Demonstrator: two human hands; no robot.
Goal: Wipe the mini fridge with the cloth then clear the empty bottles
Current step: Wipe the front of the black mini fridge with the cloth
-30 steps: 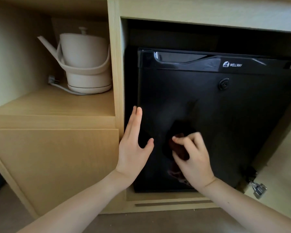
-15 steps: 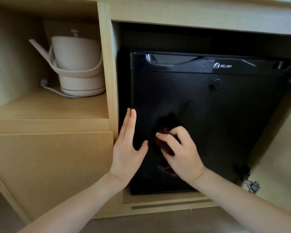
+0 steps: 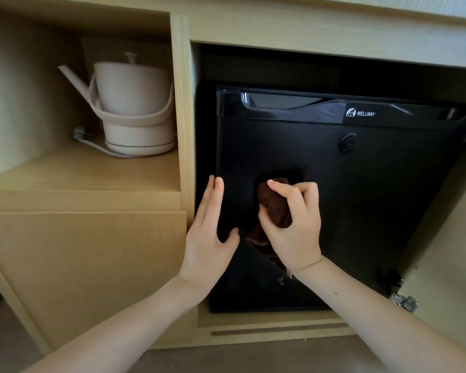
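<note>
The black mini fridge (image 3: 374, 200) stands shut inside a wooden cabinet bay. My right hand (image 3: 293, 227) is bunched around a dark brown cloth (image 3: 273, 208) and presses it against the lower left of the fridge door. My left hand (image 3: 207, 238) lies flat with fingers together along the door's left edge, thumb out, holding nothing. No bottles are in view.
A cream electric kettle (image 3: 131, 103) with its cord sits on the wooden shelf (image 3: 92, 176) to the left. A wooden divider post (image 3: 182, 109) separates shelf and fridge bay. A metal hinge (image 3: 404, 301) sticks out at the lower right by the open cabinet door.
My right hand has moved the cloth up and slightly left across the fridge door. My left hand stays flat on the door's left edge. The view has shifted a little.
</note>
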